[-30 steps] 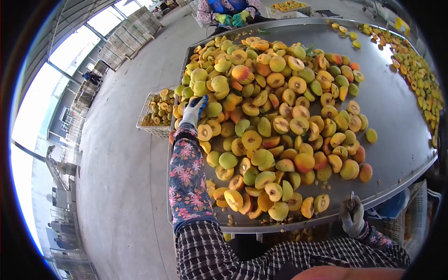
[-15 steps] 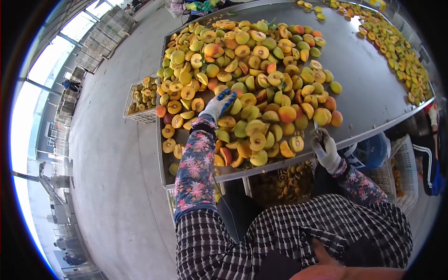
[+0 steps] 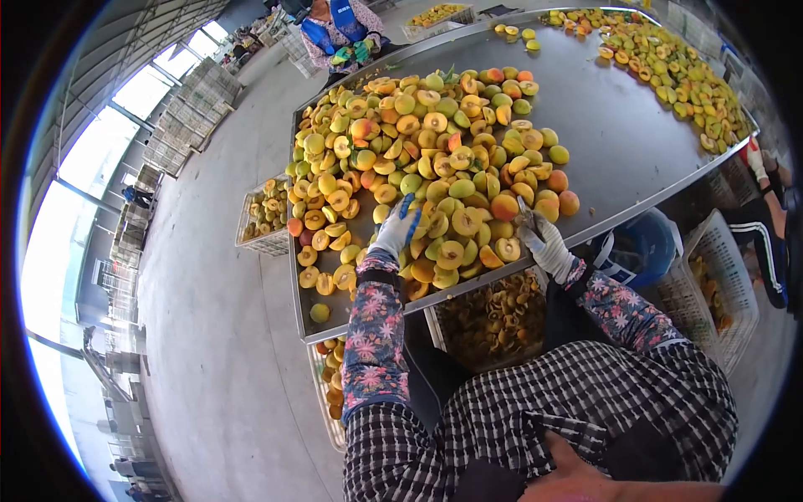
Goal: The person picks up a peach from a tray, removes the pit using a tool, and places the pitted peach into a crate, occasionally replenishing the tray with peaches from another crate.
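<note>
Your left hand (image 3: 397, 230), gloved, lies on the near edge of the peach pile (image 3: 435, 142) on the table (image 3: 627, 142), fingers draped over halved fruit; can't tell if the grip is closed on one. Your right hand (image 3: 548, 249) sits at the pile's near right corner, grip pinched around a small metal tool (image 3: 524, 214) pointing into the pile, just beside a cut half (image 3: 507, 248). Below the pile's near edge: crate of pits (image 3: 493, 314); left of the pile: floor crate of fruit (image 3: 266, 213); beyond its far end: a co-worker (image 3: 339, 29).
</note>
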Motion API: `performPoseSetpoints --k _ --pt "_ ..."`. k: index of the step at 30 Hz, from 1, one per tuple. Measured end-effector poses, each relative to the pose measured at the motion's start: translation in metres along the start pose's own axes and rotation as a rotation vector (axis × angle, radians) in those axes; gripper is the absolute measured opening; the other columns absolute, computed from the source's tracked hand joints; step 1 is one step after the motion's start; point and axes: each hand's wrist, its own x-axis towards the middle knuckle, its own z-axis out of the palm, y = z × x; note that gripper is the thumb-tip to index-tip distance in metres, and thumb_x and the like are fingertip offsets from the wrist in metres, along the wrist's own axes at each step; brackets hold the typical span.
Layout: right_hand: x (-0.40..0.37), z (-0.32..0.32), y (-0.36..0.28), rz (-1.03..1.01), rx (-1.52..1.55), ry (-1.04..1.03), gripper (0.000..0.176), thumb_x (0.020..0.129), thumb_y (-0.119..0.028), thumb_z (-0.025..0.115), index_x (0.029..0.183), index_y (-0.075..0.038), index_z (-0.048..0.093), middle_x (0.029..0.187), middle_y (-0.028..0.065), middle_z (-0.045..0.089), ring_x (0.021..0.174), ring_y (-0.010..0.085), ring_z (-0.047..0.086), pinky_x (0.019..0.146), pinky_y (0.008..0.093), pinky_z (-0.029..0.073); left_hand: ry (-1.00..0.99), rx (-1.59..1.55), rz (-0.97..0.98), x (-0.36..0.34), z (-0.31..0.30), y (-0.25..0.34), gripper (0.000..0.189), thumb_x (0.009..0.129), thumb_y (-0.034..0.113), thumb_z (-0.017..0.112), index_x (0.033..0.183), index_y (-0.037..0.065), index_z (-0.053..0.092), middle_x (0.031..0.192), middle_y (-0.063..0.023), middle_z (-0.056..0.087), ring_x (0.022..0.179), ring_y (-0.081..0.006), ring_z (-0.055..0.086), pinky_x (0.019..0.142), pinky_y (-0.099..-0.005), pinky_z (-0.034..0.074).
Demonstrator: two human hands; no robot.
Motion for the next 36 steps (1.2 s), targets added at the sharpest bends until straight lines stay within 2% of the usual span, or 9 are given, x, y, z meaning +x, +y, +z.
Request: performPoseSetpoints --k 3,10,15,18,19,22,24,27,36 --pt "0.003 -0.003 0.004 -0.009 -0.059 -0.051 0.034 0.095 -0.007 0.061 0.128 -0.003 0.052 0.11 0.0004 0.061 0.101 0.0091 0.055 0.09 0.0235 0.045 -0.098 -0.495 -0.25 -0.02 -0.005 0.01 0.071 0.087 0.022 0.069 0.149 0.01 0.037 0.138 -0.0214 0.053 0.126 -0.0303 0.055 0.102 -0.0359 0.046" --pt "0.007 -0.002 -0.001 0.109 0.001 -0.05 0.021 0.096 -0.007 0.06 0.117 -0.005 0.055 0.098 -0.003 0.055 0.09 0.0077 0.05 0.082 0.0212 0.044 0.497 -0.296 0.009 -0.065 0.023 0.021 0.061 0.084 0.006 0.071 0.14 0.008 0.049 0.118 -0.0168 0.067 0.097 -0.0246 0.069 0.087 -0.0324 0.052" --pt "-0.011 0.013 -0.021 0.109 0.01 -0.109 0.03 0.096 -0.017 0.062 0.122 -0.004 0.052 0.104 -0.0041 0.057 0.084 0.0051 0.051 0.075 0.0201 0.045 0.348 -2.261 -0.03 -0.099 0.036 0.016 0.024 0.097 0.02 0.061 0.118 0.008 0.062 0.113 -0.0043 0.067 0.103 -0.0216 0.065 0.087 -0.0407 0.057" --pt "-0.036 0.046 -0.076 0.272 -0.073 -0.398 0.042 0.098 -0.023 0.059 0.132 -0.004 0.045 0.091 -0.0016 0.055 0.059 0.0051 0.046 0.052 0.0206 0.04 0.201 -2.537 -0.131 -0.143 0.027 0.072 0.04 0.09 0.043 0.067 0.112 0.01 0.063 0.11 -0.0071 0.067 0.099 -0.0262 0.065 0.092 -0.0525 0.054" --pt "-0.041 0.059 -0.087 0.113 -0.177 -0.408 0.034 0.098 -0.023 0.059 0.125 -0.004 0.05 0.1 0.0005 0.057 0.073 0.0068 0.048 0.067 0.0218 0.042 0.196 -2.538 -0.189 -0.15 0.032 0.085 0.05 0.087 0.052 0.067 0.114 0.01 0.062 0.112 -0.0108 0.066 0.099 -0.0316 0.064 0.093 -0.0562 0.052" --pt "-0.056 0.084 -0.101 0.362 -0.043 -0.416 0.039 0.097 -0.026 0.06 0.127 -0.003 0.049 0.108 0.0044 0.058 0.1 0.0176 0.054 0.09 0.0313 0.044 0.06 -2.453 -0.04 -0.171 0.045 0.114 0.056 0.093 0.058 0.055 0.118 0.008 0.058 0.122 -0.013 0.061 0.108 -0.0309 0.06 0.095 -0.05 0.052" --pt "-0.061 0.093 -0.093 -0.02 -0.248 -0.344 0.042 0.097 -0.024 0.061 0.129 -0.002 0.046 0.109 0.0038 0.06 0.099 0.0172 0.055 0.088 0.0324 0.044 0.165 -2.38 0.003 -0.18 0.05 0.129 0.055 0.098 0.055 0.048 0.124 0.008 0.057 0.126 -0.012 0.059 0.117 -0.0292 0.056 0.099 -0.0447 0.048" --pt "-0.07 0.096 -0.096 -0.05 -0.104 -0.396 0.036 0.097 -0.022 0.061 0.124 -0.002 0.048 0.101 0.0046 0.059 0.093 0.0164 0.055 0.086 0.033 0.045 0.292 -2.329 0.075 -0.193 0.05 0.132 0.049 0.101 0.047 0.047 0.128 0.007 0.053 0.127 -0.0115 0.058 0.121 -0.0284 0.053 0.103 -0.0465 0.045" --pt "-0.088 0.101 -0.125 -0.337 -0.836 -0.632 0.029 0.095 -0.02 0.061 0.113 0.001 0.051 0.094 0.0156 0.068 0.084 0.032 0.068 0.071 0.0392 0.055 0.679 -1.75 0.05 -0.195 0.085 0.099 0.05 0.1 0.043 0.045 0.126 0.0 0.045 0.115 -0.0166 0.063 0.102 -0.0281 0.064 0.093 -0.0388 0.052"
